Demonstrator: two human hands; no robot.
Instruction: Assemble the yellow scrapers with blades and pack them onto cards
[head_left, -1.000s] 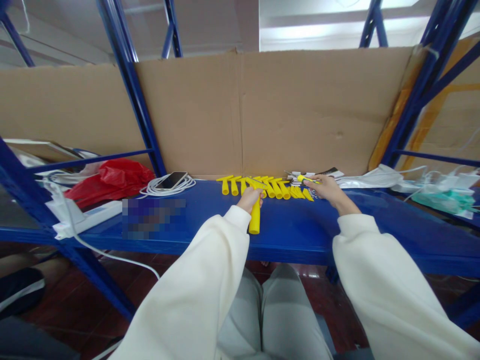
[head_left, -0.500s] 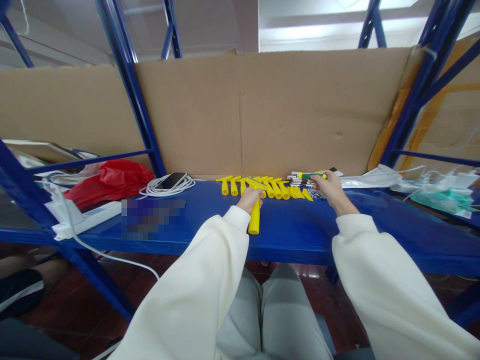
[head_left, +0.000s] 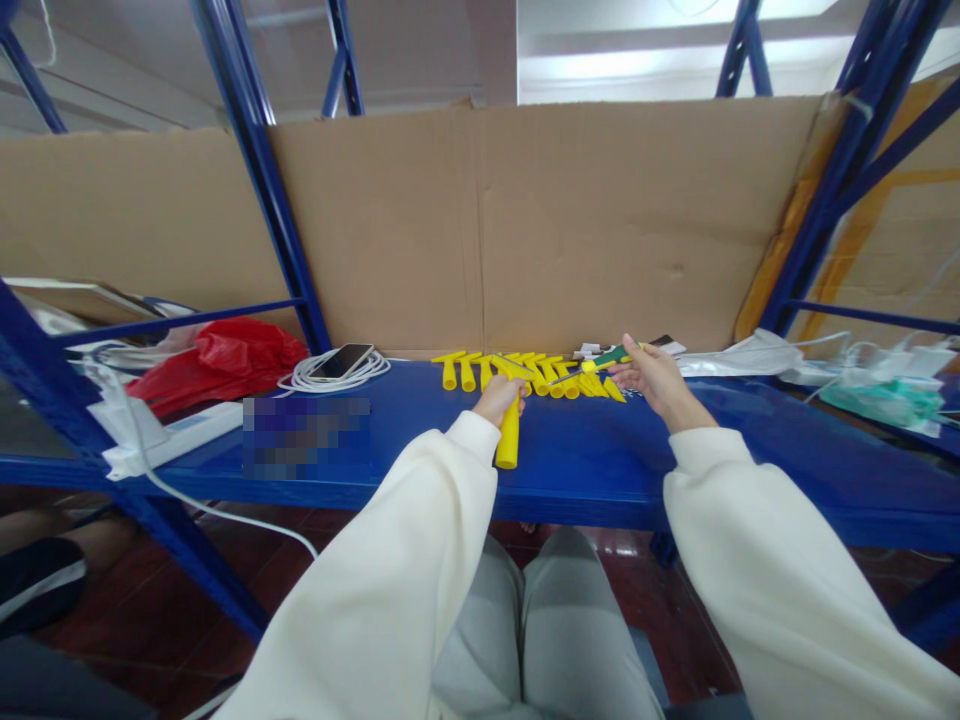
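My left hand (head_left: 500, 402) is closed around a yellow plastic piece (head_left: 508, 445) with a round tubular end pointing towards me. A screwdriver (head_left: 602, 362) with a green and yellow handle is in my right hand (head_left: 654, 382). Its metal shaft points left and slightly down, apart from the piece in my left hand. Behind both hands, several similar yellow T-shaped pieces (head_left: 450, 372) stand in a row. Small flat yellow pieces (head_left: 613, 390) lie at the row's right end, and partly hidden black-and-white sticks (head_left: 589, 350) lie behind them.
A blue metal shelf (head_left: 420, 440) carries everything, backed by a cardboard sheet (head_left: 600, 220). To the left are a phone (head_left: 345, 361) on a coiled white cable (head_left: 330, 383), a red plastic bag (head_left: 225, 360) and a white power strip (head_left: 187, 440). White plastic packaging (head_left: 742, 356) lies right.
The screwdriver in my right hand has swung so its shaft points down and left, and my fingers have shifted on the handle. My left hand is almost unmoved.
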